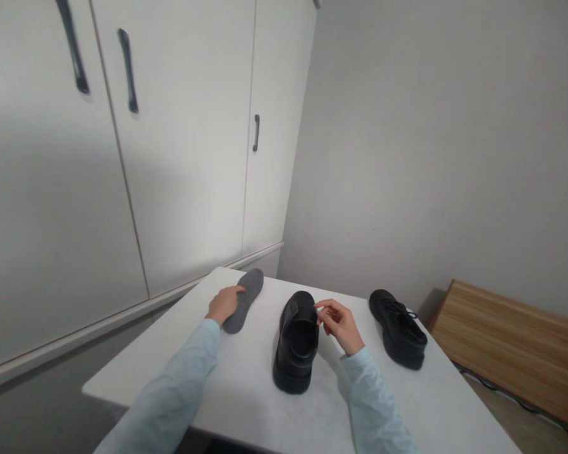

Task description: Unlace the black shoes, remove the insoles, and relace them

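Note:
A grey insole [244, 304] lies lengthwise on the left part of the white table. My left hand [224, 304] is at its left edge, the index finger on top and the other fingers curled; its thumb is hidden. Right of the insole, a black shoe [293, 369] stands upright with its heel toward me and its opening spread. With index finger and thumb, my right hand [339, 323] grips the right side of the shoe's opening. A second black shoe [400, 331], with laces, stands farther right, apart from both hands.
The white table [246, 397] reaches toward a white cabinet [189, 157] with dark handles on the left. A grey wall [430, 157] rises behind. Beyond the table's right edge is a wooden-topped piece of furniture [515, 347], with a dark cable [515, 398] along its lower edge.

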`<state>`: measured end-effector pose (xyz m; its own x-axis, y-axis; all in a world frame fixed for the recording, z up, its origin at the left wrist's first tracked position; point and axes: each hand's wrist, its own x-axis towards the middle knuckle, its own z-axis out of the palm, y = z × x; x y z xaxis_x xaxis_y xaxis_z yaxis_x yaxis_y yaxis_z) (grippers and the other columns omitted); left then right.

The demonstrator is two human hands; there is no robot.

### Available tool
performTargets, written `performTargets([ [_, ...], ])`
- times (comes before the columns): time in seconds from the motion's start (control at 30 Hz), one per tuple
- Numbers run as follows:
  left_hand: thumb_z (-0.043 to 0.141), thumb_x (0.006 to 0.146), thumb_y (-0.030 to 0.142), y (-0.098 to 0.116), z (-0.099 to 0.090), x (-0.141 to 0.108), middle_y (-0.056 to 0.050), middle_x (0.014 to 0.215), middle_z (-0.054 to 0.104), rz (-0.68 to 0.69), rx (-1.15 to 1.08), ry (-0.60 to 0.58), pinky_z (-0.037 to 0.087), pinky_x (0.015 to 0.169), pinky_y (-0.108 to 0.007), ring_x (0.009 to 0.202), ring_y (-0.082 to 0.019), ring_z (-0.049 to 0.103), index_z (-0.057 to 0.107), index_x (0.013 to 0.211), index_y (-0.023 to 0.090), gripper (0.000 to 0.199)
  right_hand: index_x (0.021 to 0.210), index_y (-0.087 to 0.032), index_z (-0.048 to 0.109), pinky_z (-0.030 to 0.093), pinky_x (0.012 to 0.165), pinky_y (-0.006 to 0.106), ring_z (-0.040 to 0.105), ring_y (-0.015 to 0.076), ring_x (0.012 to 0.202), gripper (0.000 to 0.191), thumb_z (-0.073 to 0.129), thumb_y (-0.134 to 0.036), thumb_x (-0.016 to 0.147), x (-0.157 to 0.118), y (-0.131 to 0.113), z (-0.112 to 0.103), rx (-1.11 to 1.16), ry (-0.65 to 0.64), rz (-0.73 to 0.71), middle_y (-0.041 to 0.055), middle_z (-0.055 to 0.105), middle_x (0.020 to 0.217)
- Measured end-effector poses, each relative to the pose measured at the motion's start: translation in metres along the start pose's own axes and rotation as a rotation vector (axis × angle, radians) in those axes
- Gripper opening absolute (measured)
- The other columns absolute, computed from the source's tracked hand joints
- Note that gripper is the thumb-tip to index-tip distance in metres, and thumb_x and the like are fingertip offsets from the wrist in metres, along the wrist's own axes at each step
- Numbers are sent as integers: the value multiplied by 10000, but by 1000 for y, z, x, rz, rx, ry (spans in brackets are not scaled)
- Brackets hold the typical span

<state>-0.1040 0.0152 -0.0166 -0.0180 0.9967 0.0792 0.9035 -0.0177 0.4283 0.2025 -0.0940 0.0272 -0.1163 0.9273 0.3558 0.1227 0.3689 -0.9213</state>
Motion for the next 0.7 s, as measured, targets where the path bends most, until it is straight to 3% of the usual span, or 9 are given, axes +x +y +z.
performTargets([
  [0.17,358,844,143,-15,4,5,-69,1213,590,-45,54,-1,433,914,-344,1128,-240,544,593,1172,301,433,879,-167,614,308,387,199,401,64,405,244,634,-372,747,0,4,-1,-16,7,11,-47,512,555],
  [0.3,278,873,181,-19,2,2,-133,1150,567,-94,84,8,457,853,-392,1036,-283,591,561,1222,304,466,852,-169,627,308,423,217,368,60,402,227,636,-371,749,1,7,-1,-71,27,-5,-76,412,527],
  [0.43,225,893,212,-15,-1,-2,-153,1074,526,-114,110,32,459,810,-401,959,-285,607,536,1257,306,488,827,-172,643,317,455,228,348,69,424,235,631,-393,748,2,10,0,-139,27,-22,-76,382,509],
  [0.7,262,907,224,3,-5,-13,-181,1073,494,-131,239,152,418,787,-461,1005,-337,508,585,1196,270,436,817,-169,655,320,492,233,346,84,474,220,619,-376,750,2,14,1,-182,14,-26,-69,358,521],
])
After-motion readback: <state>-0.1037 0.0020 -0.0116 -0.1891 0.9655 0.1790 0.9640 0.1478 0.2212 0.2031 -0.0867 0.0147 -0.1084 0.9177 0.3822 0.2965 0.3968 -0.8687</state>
